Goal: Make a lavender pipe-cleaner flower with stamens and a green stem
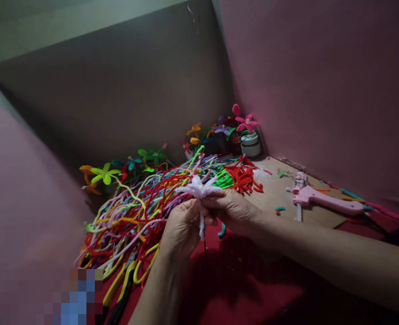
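Between my two hands is a pale lilac pipe cleaner flower (199, 186), its petals spread at the top and its fuzzy stem hanging down below the fingers. My left hand (182, 225) pinches it just under the petals, thumb towards the right. From the other side my right hand (231, 205) closes its fingers on the petal base, touching the left fingertips. A thin dark wire end sticks out under the stem. Behind and to the left spreads a large heap of many-coloured pipe cleaners (135, 203).
A pink glue gun (331, 201) lies on a board (270, 180) at right. Yellow-black pliers (120, 284) rest at lower left. Red pipe cleaner pieces (243, 178) lie behind my hands. Finished flowers (247, 123) stand at the back, near a small grey-white jar (250, 145).
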A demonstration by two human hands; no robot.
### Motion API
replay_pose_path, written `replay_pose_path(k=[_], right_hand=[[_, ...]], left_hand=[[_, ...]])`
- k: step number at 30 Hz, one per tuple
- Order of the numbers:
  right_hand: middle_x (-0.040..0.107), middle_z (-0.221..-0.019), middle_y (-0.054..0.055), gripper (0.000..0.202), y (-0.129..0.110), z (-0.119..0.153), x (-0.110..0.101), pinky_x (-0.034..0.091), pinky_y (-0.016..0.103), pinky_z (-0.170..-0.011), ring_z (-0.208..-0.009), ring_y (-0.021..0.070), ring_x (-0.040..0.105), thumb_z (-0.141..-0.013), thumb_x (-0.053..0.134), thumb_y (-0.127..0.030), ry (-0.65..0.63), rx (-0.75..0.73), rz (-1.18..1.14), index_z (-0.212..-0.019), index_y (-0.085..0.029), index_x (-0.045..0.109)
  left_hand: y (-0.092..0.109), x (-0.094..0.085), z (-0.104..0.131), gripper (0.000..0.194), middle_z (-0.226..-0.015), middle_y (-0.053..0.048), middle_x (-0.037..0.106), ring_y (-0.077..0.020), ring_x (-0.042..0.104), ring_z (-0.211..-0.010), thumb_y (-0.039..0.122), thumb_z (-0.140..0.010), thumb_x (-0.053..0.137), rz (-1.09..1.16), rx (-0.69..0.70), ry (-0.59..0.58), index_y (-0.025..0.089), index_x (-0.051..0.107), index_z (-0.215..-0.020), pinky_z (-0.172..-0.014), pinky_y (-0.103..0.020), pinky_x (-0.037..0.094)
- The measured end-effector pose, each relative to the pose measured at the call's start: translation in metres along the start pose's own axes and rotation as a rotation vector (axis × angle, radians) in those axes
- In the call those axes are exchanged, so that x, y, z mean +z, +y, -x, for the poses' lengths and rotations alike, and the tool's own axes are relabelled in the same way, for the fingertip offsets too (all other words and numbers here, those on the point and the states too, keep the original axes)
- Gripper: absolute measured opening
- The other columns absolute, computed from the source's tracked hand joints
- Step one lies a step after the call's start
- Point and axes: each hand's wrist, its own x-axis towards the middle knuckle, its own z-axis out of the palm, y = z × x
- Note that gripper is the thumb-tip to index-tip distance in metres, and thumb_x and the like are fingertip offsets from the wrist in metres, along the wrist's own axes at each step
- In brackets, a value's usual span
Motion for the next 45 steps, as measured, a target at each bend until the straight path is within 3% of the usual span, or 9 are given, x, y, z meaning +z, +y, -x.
replay_pose_path(k=[6,13,18,21,25,30,37,40,45], right_hand=[[0.056,-0.051,-0.001,0.014,-0.002,0.001,-0.001,0.036,0.021,-0.038,-0.042,0.0098,0.052,-0.07,0.065,-0.025,-0.065,0.014,-0.002,-0.071,-0.011,0.064],[0.057,-0.053,-0.001,0.012,-0.012,0.003,-0.001,0.04,0.024,-0.046,-0.046,0.0097,0.051,-0.069,0.063,-0.023,-0.01,-0.006,0.169,-0.066,-0.011,0.062],[0.052,-0.051,-0.004,0.007,-0.044,0.0,-0.005,0.033,0.02,-0.044,-0.043,0.0049,0.04,-0.067,0.059,-0.01,0.159,-0.014,0.318,-0.072,-0.01,0.064],[0.047,-0.049,-0.005,0.017,-0.074,0.0,-0.01,0.03,0.02,-0.042,-0.042,0.0042,0.036,-0.066,0.054,-0.003,0.306,-0.184,0.315,-0.077,-0.01,0.064],[0.045,-0.052,-0.005,0.021,-0.101,0.003,-0.013,0.033,0.02,-0.046,-0.043,0.0041,0.036,-0.069,0.047,-0.003,0.289,-0.258,0.394,-0.075,-0.012,0.065],[0.046,-0.05,-0.005,0.011,-0.087,0.0,-0.025,0.028,0.019,-0.041,-0.043,0.0048,0.036,-0.067,0.056,-0.01,0.276,-0.218,0.413,-0.073,-0.012,0.065],[0.049,-0.051,-0.005,0.011,-0.071,0.003,-0.034,0.025,0.019,-0.038,-0.041,0.0032,0.035,-0.069,0.063,-0.021,0.318,-0.278,0.547,-0.072,-0.011,0.064],[0.051,-0.053,-0.004,0.012,-0.068,0.005,-0.035,0.032,0.019,-0.043,-0.045,0.0047,0.04,-0.073,0.059,-0.023,0.369,-0.33,0.692,-0.073,-0.012,0.064],[0.065,-0.076,0.004,0.015,-0.058,0.0,-0.047,0.045,0.027,-0.064,-0.07,0.0129,0.057,-0.078,0.055,-0.024,0.426,-0.529,1.003,-0.08,-0.014,0.066]], left_hand=[[0.001,0.0,0.002,0.023,-0.047,0.002,0.05,-0.0063,0.046,-0.04,0.029,-0.064,0.073,0.049,-0.095,0.014,0.01,0.061,-0.063,-0.045,-0.022,0.047],[0.003,0.008,0.004,0.02,-0.048,0.003,0.047,-0.006,0.043,-0.039,0.028,-0.071,0.067,0.023,-0.015,0.037,0.01,0.059,-0.064,-0.04,-0.021,0.042],[0.009,0.01,0.004,0.014,-0.052,0.005,0.043,-0.0016,0.036,-0.038,0.019,-0.07,0.068,0.105,0.12,0.107,0.011,0.056,-0.068,-0.042,-0.018,0.039],[0.013,0.006,0.001,0.014,-0.053,0.006,0.041,-0.0008,0.036,-0.039,0.012,-0.07,0.066,0.223,0.183,0.17,0.012,0.053,-0.065,-0.044,-0.017,0.039],[0.009,-0.004,-0.007,0.011,-0.054,0.005,0.044,-0.0019,0.039,-0.039,0.011,-0.073,0.061,0.245,0.163,0.222,0.014,0.054,-0.065,-0.042,-0.016,0.039],[-0.005,-0.01,-0.012,0.006,-0.061,-0.001,0.057,-0.003,0.043,-0.04,0.012,-0.074,0.057,0.192,0.129,0.278,0.014,0.058,-0.069,-0.037,-0.014,0.035],[-0.016,-0.009,-0.015,0.012,-0.054,0.005,0.047,-0.0002,0.036,-0.035,0.01,-0.067,0.065,0.2,0.062,0.216,0.014,0.054,-0.07,-0.035,-0.013,0.032],[-0.017,-0.01,-0.015,0.014,-0.055,0.006,0.045,-0.0004,0.034,-0.034,0.012,-0.068,0.065,0.2,0.049,0.212,0.015,0.051,-0.067,-0.036,-0.015,0.034],[-0.018,-0.009,-0.014,0.015,-0.055,0.007,0.042,-0.0003,0.032,-0.033,0.019,-0.072,0.065,0.191,0.03,0.203,0.015,0.051,-0.068,-0.035,-0.016,0.034]])
